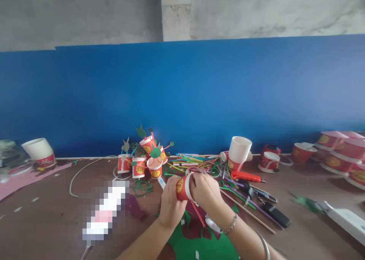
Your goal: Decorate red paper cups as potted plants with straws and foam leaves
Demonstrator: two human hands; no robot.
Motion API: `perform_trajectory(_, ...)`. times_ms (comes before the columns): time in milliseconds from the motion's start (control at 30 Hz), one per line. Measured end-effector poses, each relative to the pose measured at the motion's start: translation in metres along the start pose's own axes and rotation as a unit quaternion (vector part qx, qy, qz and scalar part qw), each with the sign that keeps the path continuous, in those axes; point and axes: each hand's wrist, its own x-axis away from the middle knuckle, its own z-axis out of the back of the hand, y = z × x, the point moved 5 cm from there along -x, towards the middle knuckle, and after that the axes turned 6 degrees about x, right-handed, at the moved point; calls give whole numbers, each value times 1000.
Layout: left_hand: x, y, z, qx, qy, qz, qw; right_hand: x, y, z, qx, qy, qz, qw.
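A flat blue panel [182,96] spans the back, behind a brown counter [54,210]. On the counter, nearest the person, lies a green paper sheet [211,248] with pieces cut out of it. Above its far part, the two hands work close together: the left hand [173,204] is clamped around a small red-and-white paper cup [182,187], tipped on its side with its mouth to the right, while the right hand [207,191] has its fingers at that mouth; whether they grip anything inside cannot be told. A tall stack of white-and-red paper cups [240,150] stands beyond them to the right. Small red paper cups with green paper leaves [138,169] cluster to the left. A thin wooden stick [253,216] lies right of the hands, near an orange-red plastic cutter [246,176].
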Motion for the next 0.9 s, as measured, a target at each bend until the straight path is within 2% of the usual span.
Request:
perform_trajectory(167,1,-3,-1,21,-9,-2,1000,1,-1,1,-33,-10,35,999)
perform_trajectory(267,1,-2,-2,24,-9,-15,1000,2,0,-1,-29,-12,27,999)
perform_trajectory(433,0,-1,-2,19,-5,-24,1000,2,2,-1,-15,22,7,1000)
perform_trajectory(633,-1,-5,-2,49,-12,39,998,0,3,3,-25,26,-4,999)
perform_trajectory(767,0,-11,-4,136,-12,109,985,-8,11,8,-141,33,29,989)
perform_trajectory(867,-1,-10,-5,232,-18,125,965,-17,28,12,-294,62,8,954)
perform_trajectory(900,-1,-8,-6,257,-25,123,958,-19,33,10,-340,53,0,939)
